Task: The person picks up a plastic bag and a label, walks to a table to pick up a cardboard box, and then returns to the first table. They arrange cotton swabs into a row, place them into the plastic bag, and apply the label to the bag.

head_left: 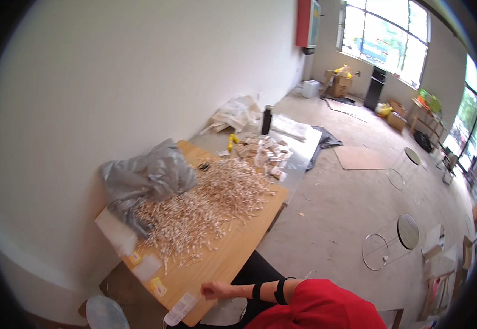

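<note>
Well, a big messy heap of cotton swabs (211, 203) on the wooden table (239, 241), up and a bit left of the right hand (215, 291), apart from it, with bare wood in between. Longest way on a slant, low left to high right; single sticks pointing every which way. Only the right hand in sight, so nearer of the two by view; left hand out of the picture. Fingers curled in, but too blurry to tell about anything small inside. Just beside the hand, low and left, a flat white packet (181, 308). Past the heap from the hand, a crumpled gray plastic bag (150, 170), touching the swabs. Farther up, small packs (263, 152) and a dark bottle (266, 120).
</note>
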Demonstrator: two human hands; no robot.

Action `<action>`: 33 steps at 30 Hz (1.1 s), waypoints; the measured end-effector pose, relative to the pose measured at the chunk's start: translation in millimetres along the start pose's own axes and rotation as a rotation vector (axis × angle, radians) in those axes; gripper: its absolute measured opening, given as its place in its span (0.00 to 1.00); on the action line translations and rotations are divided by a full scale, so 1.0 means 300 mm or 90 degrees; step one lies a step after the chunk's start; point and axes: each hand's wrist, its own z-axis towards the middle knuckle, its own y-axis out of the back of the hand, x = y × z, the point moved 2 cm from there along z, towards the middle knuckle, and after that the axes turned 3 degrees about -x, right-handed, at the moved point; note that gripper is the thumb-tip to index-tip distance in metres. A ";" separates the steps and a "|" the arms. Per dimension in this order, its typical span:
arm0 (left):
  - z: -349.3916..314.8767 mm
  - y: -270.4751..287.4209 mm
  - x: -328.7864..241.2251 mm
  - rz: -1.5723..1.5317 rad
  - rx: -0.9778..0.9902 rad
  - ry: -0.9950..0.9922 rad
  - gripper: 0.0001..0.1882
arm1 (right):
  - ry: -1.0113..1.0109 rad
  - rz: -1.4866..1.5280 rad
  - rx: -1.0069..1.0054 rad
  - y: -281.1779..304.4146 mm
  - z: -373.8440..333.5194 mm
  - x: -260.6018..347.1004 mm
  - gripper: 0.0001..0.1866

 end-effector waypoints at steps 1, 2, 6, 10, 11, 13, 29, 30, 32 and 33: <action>0.026 -0.016 -0.066 0.004 0.019 -0.009 0.29 | 0.003 0.023 0.080 -0.002 -0.033 0.020 0.10; 0.049 -0.036 -0.122 -0.110 0.072 -0.042 0.29 | 0.032 0.005 0.125 -0.011 -0.062 0.026 0.10; 0.173 -0.071 -0.116 -0.110 0.163 -0.018 0.21 | 0.069 0.027 0.202 -0.054 -0.112 0.093 0.11; 0.188 -0.085 -0.164 -0.021 0.100 -0.005 0.16 | 0.109 -0.027 0.133 0.008 -0.127 0.139 0.19; 0.190 -0.086 -0.183 -0.050 0.099 0.030 0.16 | -0.028 0.077 0.186 0.017 -0.137 0.117 0.18; 0.202 -0.069 -0.095 -0.057 0.077 0.008 0.15 | -0.161 0.185 0.245 0.003 -0.156 0.095 0.18; 0.174 -0.071 -0.191 0.045 -0.180 -0.170 0.19 | -0.132 0.072 0.137 -0.019 -0.145 0.082 0.15; 0.171 -0.057 -0.208 0.125 -0.174 -0.193 0.18 | -0.154 0.059 0.115 -0.024 -0.137 0.054 0.16; 0.138 -0.066 -0.353 0.175 -0.085 -0.258 0.15 | -0.124 -0.038 0.074 -0.021 -0.124 0.012 0.17; 0.129 -0.077 -0.392 0.177 -0.087 -0.257 0.15 | -0.083 -0.136 0.051 -0.034 -0.106 0.012 0.18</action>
